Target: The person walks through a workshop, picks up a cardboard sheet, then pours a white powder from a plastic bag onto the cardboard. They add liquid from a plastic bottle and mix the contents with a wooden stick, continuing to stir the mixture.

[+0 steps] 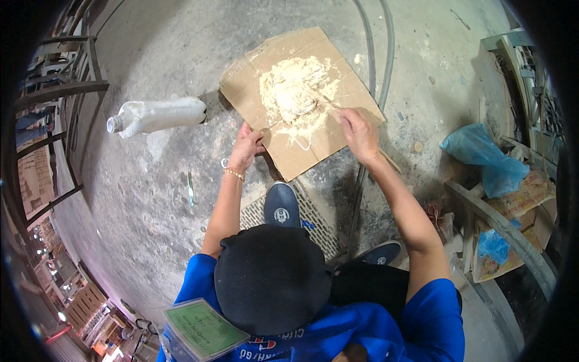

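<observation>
Cardboard sheet [301, 130] lies flat on the concrete floor [151, 193] in front of you, with a pale mound of paste [295, 90] heaped near its middle. Your left hand [246, 148] pinches the sheet's near edge, fingers closed on it, while your right hand [359, 133] is curled around a thin stick [325, 104] whose far end sits in the mound. White plastic jug [158, 116] lies on its side, well left of the sheet.

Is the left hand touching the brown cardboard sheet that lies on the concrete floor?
Touching: the head view shows the left hand pressing its fingers on the near edge of the cardboard sheet.
</observation>
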Motion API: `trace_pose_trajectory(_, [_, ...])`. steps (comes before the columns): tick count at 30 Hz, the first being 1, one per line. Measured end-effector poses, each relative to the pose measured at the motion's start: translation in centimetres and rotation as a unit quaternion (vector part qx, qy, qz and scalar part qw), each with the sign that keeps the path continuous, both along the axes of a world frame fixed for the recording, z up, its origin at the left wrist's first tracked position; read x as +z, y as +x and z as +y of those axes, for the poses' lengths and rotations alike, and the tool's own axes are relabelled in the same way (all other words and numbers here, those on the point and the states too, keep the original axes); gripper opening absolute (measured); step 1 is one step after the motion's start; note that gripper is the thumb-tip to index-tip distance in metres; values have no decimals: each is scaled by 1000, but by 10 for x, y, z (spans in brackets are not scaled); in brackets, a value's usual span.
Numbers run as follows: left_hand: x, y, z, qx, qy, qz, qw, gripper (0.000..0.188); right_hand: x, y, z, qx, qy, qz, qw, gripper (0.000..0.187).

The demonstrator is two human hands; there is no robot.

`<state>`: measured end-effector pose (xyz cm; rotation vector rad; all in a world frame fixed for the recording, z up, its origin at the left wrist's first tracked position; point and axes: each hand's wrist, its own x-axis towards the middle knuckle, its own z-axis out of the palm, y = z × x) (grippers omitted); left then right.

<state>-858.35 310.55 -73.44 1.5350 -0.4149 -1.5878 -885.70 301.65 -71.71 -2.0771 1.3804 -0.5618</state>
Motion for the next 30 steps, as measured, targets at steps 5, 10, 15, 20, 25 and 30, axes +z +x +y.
trace_pose_trajectory(5, [3, -2, 0, 27, -12, 5, 1000, 44, 23, 26, 4, 77, 43, -66, 994, 15])
trace_pose_trajectory(10, [4, -7, -4, 13, -13, 8, 1000, 43, 32, 3, -23, 111, 250, 17, 962, 17])
trace_pose_trajectory(15, [2, 0, 1, -1, -7, 3, 1000, 44, 49, -11, -53, 53, 68, 66, 994, 16])
trace_pose_trajectory(20, [4, -2, 3, 5, -16, 0, 1000, 44, 49, 21, -60, -21, 37, 51, 998, 16])
trace_pose_trajectory(25, [2, -17, -2, 21, -28, -13, 999, 45, 24, 50, -46, -12, 10, 40, 999, 18])
trace_pose_trajectory(30, [-1, -10, 4, 33, -23, -7, 999, 45, 53, 41, -50, 156, 184, 97, 966, 16])
